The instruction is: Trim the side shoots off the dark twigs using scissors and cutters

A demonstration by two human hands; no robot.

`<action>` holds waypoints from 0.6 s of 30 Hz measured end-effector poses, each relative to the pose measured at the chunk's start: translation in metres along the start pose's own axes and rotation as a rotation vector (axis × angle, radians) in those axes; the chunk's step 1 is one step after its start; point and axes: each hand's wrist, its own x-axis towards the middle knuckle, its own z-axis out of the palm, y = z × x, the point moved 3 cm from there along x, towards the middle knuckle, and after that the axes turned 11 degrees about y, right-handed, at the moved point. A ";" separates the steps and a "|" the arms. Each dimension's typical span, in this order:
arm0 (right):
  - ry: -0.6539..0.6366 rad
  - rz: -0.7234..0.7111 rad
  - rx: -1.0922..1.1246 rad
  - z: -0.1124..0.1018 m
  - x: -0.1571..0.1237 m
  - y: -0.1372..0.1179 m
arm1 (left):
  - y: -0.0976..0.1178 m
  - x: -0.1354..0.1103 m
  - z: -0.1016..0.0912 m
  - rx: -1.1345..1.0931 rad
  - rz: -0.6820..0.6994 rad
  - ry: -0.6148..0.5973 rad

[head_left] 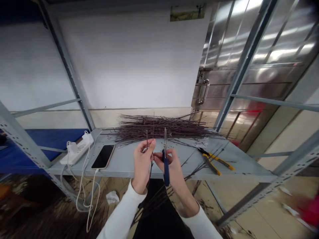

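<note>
White knit-looking sleeves (pixel 119 212) nearest to me, both forearms reaching forward over black trousers (pixel 160 212). Loose dark twigs (pixel 156 200) cross above the lap, pass by the right forearm and run up over the shelf edge; can't tell what supports them.

Left hand (pixel 141 164): thumb and fingers pinched on a thin dark-brown twig (pixel 147 137), tip up, over the front half of the shelf. Right hand (pixel 171 164): gripping scissors with dark blue handles and metal blades (pixel 166 169), stood roughly upright, blades up. Blades look edge-on from here, so can't tell if they're parted. Right fingertips sit just beside the left hand; contact unclear.

Under the hands: grey painted metal shelf (pixel 124 166). To the left on it, black-screened smartphone (pixel 103 156) with a white cable (pixel 92 189) plugged in, then a white power strip (pixel 78 151) near the corner post. Right side: pliers with yellow-and-black handles (pixel 215 161), handles spread. Crumpled white paper (pixel 112 197) on the floor below.

Behind the hands, a wide heap of dark-brown twigs (pixel 159 127) lies across the shelf's back. Beyond: white wall panel (pixel 132 63), shiny steel door (pixel 224 79) to the right.
</note>
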 end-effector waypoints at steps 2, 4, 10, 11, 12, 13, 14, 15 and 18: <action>-0.047 0.000 0.008 0.001 0.000 0.001 | 0.000 0.000 -0.001 0.012 -0.003 -0.011; -0.068 0.002 0.010 0.002 0.002 0.001 | -0.001 0.000 -0.002 0.031 -0.004 -0.017; -0.052 -0.002 0.010 0.000 0.008 0.005 | -0.002 0.006 -0.006 0.128 0.048 -0.068; -0.046 0.004 0.003 -0.002 0.009 0.005 | -0.002 0.008 -0.007 0.145 0.055 -0.091; -0.039 0.010 -0.002 -0.003 0.010 0.004 | -0.003 0.010 -0.008 0.159 0.050 -0.124; -0.031 0.016 -0.001 -0.004 0.010 0.002 | -0.004 0.012 -0.009 0.172 0.033 -0.164; -0.026 0.023 0.005 -0.006 0.010 0.000 | -0.006 0.013 -0.010 0.186 0.007 -0.211; -0.025 0.027 0.013 -0.007 0.011 -0.003 | -0.009 0.014 -0.011 0.198 -0.024 -0.261; -0.025 0.029 0.024 -0.009 0.012 -0.010 | -0.015 0.015 -0.015 0.204 -0.084 -0.359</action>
